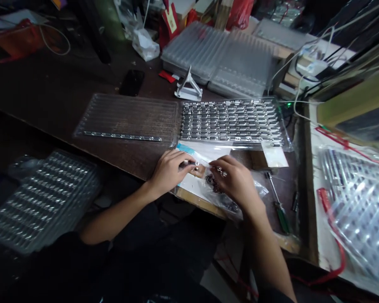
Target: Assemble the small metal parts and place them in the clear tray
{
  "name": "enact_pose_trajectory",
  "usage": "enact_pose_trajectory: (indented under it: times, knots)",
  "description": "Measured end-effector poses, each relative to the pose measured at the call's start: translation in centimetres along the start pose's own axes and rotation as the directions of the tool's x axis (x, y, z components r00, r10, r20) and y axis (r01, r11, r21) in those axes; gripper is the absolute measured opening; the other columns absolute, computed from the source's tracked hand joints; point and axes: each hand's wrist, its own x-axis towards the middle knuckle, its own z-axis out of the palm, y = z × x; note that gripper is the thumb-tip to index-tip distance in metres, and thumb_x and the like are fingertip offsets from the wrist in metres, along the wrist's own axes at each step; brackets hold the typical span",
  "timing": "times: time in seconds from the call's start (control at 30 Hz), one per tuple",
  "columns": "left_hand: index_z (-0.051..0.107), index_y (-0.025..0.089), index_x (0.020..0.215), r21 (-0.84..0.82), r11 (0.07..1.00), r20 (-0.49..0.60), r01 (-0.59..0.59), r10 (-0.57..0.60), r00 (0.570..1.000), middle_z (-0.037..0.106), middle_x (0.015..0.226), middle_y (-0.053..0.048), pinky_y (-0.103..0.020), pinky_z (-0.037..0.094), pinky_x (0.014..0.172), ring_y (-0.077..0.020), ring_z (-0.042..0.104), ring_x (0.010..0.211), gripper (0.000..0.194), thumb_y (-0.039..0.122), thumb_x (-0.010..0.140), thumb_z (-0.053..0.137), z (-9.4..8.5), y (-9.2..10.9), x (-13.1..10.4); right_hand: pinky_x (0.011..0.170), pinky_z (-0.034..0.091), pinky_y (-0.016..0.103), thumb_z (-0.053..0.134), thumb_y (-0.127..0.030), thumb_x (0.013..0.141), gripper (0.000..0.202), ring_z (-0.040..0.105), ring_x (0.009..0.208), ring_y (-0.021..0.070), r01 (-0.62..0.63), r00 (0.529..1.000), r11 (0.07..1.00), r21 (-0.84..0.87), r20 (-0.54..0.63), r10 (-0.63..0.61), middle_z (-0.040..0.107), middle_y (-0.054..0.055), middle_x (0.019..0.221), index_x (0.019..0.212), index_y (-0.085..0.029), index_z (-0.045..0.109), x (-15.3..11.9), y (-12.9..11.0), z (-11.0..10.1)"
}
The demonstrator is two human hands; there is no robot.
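1. By the left hand (pixel 167 168), a slim dark part (pixel 183 164) is held in a narrow pinch over the near edge of the desk (pixel 129 155).
2. The part's long axis is laid roughly left to right, and its shiny end is pointed toward the right hand (pixel 236 179).
3. The right hand is curled, with small shiny pieces (pixel 221 171) held among its fingers — whether anything is gripped at its fingertips cannot be told.
4. Beneath it, small dark pieces (pixel 212 184) are spread on clear plastic.
5. Beyond the hands, two clear trays are set side by side: the right tray (pixel 279 110) is filled with rows of metallic parts, while in the left tray (pixel 129 111) one row is seen along the near side.
6. A pale tag (pixel 171 21) is seen at the back — its writing cannot be read.
7. To the right, a green-handled screwdriver (pixel 281 218) is laid down.
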Motion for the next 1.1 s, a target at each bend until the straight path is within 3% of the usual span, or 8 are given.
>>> enact_pose_trajectory:
  times: [0.1, 0.23, 0.37, 0.53, 0.67, 0.73, 0.87, 1.1]
  knots:
    - [0.068, 0.022, 0.088, -0.034, 0.999, 0.023, -0.031, 0.032, 0.999, 0.074, 0.088, 0.001, -0.033, 0.042, 0.085, -0.0182, 0.065, 0.088, 0.008, 0.028, 0.084, 0.073, 1.0, 0.9, 0.5, 0.069, 0.043, 0.028, 0.061, -0.026, 0.089, 0.016, 0.066, 0.085, 0.021, -0.104, 0.99, 0.988, -0.114, 0.084, 0.114, 0.071, 0.006, 0.098, 0.097, -0.022, 0.074, -0.2, 1.0, -0.7]
    - [0.069, 0.022, 0.087, -0.026, 0.999, 0.058, -0.033, 0.034, 0.998, 0.074, 0.086, 0.0, -0.035, 0.042, 0.086, -0.0192, 0.065, 0.089, 0.009, 0.03, 0.086, 0.071, 2.0, 1.1, 0.7, 0.062, 0.036, 0.028, 0.056, -0.024, 0.091, 0.017, 0.064, 0.079, 0.0189, -0.093, 0.981, 0.982, -0.163, 0.151, 0.118, 0.07, 0.005, 0.092, 0.091, -0.021, 0.073, -0.3, 0.9, -0.6]
    - [0.069, 0.022, 0.084, -0.028, 1.0, 0.069, -0.015, 0.017, 0.997, 0.074, 0.088, 0.0, -0.035, 0.042, 0.087, -0.0196, 0.065, 0.09, 0.009, 0.03, 0.085, 0.072, 2.4, 0.8, 0.6, 0.063, 0.036, 0.029, 0.053, -0.024, 0.09, 0.016, 0.062, 0.078, 0.0196, -0.075, 0.994, 0.989, -0.124, 0.069, 0.084, 0.069, 0.008, 0.09, 0.085, -0.018, 0.067, -0.4, 0.6, -0.6]
    - [0.067, 0.021, 0.082, -0.02, 1.0, 0.105, 0.021, -0.019, 0.994, 0.074, 0.089, 0.0, -0.036, 0.042, 0.088, -0.0199, 0.064, 0.092, 0.007, 0.026, 0.085, 0.072, 2.5, 0.9, 0.6, 0.063, 0.04, 0.028, 0.055, -0.02, 0.084, 0.01, 0.061, 0.066, 0.0175, -0.111, 0.993, 0.991, 0.074, -0.028, 0.113, 0.068, 0.005, 0.077, 0.085, -0.018, 0.064, -0.5, 1.2, -0.6]
    - [0.066, 0.021, 0.082, -0.039, 0.998, 0.117, 0.038, -0.034, 0.993, 0.073, 0.09, 0.0, -0.036, 0.042, 0.088, -0.0194, 0.064, 0.092, 0.008, 0.026, 0.084, 0.073, 2.5, 0.8, 0.5, 0.074, 0.046, 0.03, 0.048, -0.021, 0.091, 0.022, 0.067, 0.08, 0.02, -0.016, 0.993, 0.983, 0.183, -0.113, 0.038, 0.073, 0.009, 0.092, 0.099, -0.018, 0.068, -0.4, 1.5, -0.2]
    - [0.066, 0.021, 0.082, -0.052, 0.998, 0.109, 0.037, -0.031, 0.994, 0.073, 0.089, 0.0, -0.035, 0.042, 0.087, -0.0197, 0.063, 0.091, 0.009, 0.025, 0.083, 0.074, 2.6, 0.8, 0.5, 0.074, 0.047, 0.03, 0.048, -0.023, 0.093, 0.022, 0.068, 0.079, 0.0203, -0.037, 0.988, 0.978, 0.205, -0.137, 0.066, 0.074, 0.008, 0.091, 0.097, -0.018, 0.069, -0.2, 1.3, 0.1]
    - [0.064, 0.019, 0.083, -0.12, 0.993, 0.038, -0.021, 0.026, 0.999, 0.073, 0.088, -0.001, -0.035, 0.045, 0.085, -0.0194, 0.064, 0.09, 0.007, 0.022, 0.086, 0.07, 2.0, 0.9, 0.3, 0.069, 0.048, 0.03, 0.054, -0.024, 0.089, 0.017, 0.067, 0.074, 0.0203, -0.093, 0.985, 0.978, 0.189, -0.127, 0.118, 0.073, 0.008, 0.084, 0.089, -0.018, 0.07, 0.3, 0.5, 0.8]
    - [0.063, 0.021, 0.09, -0.091, 0.996, -0.119, 0.008, -0.019, 0.993, 0.073, 0.093, -0.002, -0.035, 0.047, 0.088, -0.0194, 0.065, 0.093, 0.009, 0.025, 0.086, 0.07, -0.9, 0.7, -0.8, 0.074, 0.05, 0.029, 0.048, -0.021, 0.095, 0.023, 0.068, 0.084, 0.0198, 0.096, 0.993, 0.97, 0.222, 0.05, -0.11, 0.072, 0.009, 0.098, 0.101, -0.018, 0.07, 0.9, -1.6, 2.2]
